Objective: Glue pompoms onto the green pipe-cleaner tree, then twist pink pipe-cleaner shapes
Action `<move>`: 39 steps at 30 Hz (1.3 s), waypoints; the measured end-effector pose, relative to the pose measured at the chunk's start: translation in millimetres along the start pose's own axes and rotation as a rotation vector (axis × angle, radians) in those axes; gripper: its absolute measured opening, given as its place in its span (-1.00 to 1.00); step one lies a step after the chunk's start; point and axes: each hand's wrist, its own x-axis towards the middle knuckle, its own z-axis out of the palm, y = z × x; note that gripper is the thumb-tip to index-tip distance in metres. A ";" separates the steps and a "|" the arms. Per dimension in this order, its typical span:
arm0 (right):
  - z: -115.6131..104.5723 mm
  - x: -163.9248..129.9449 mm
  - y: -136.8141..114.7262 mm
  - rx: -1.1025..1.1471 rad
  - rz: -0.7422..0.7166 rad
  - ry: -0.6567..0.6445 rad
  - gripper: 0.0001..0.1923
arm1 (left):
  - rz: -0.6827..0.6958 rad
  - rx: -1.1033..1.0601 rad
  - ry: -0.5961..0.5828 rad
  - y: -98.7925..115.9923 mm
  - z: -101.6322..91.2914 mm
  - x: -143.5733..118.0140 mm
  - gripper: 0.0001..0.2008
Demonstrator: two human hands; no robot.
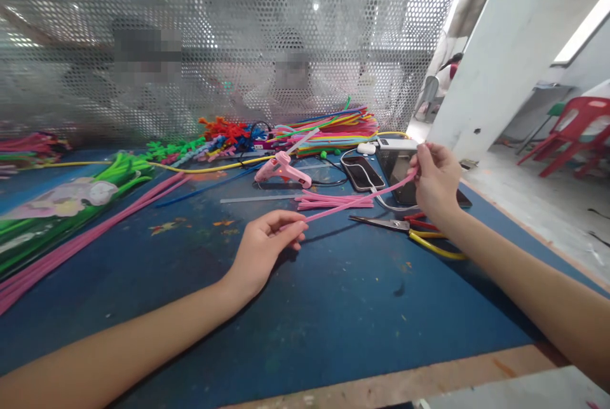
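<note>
A pink glue gun (pixel 282 169) lies beyond the hands on the blue tabletop (pixel 333 307); pliers (pixel 405 228) rest below the right hand, two phones (pixel 362 172) behind it.

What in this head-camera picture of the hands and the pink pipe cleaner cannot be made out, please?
- Head view: the end of the pink pipe cleaner inside the left hand is covered by its fingers; the other end is hidden by the right hand.
- The people behind the perforated screen are blurred.
- The tablet is partly hidden by the right hand.
- The pliers: handles run under the right forearm.
</note>
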 end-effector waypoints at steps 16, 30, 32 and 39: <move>38.7 -116.6 -63.7 -0.201 -0.020 -0.794 -0.84 | 0.054 -0.022 -0.165 6.8 5.9 -9.9 -0.89; 43.8 -129.0 -59.1 -0.025 0.225 -0.793 -0.89 | 0.069 0.056 -0.333 7.5 9.7 -13.9 -0.90; 43.8 -128.5 -58.4 -0.025 0.218 -0.790 -0.88 | 0.056 0.044 -0.343 6.6 9.9 -13.8 -0.88; 44.8 -127.9 -55.1 -0.031 0.258 -0.793 -0.79 | -0.001 0.000 -0.391 5.4 10.2 -14.1 -0.82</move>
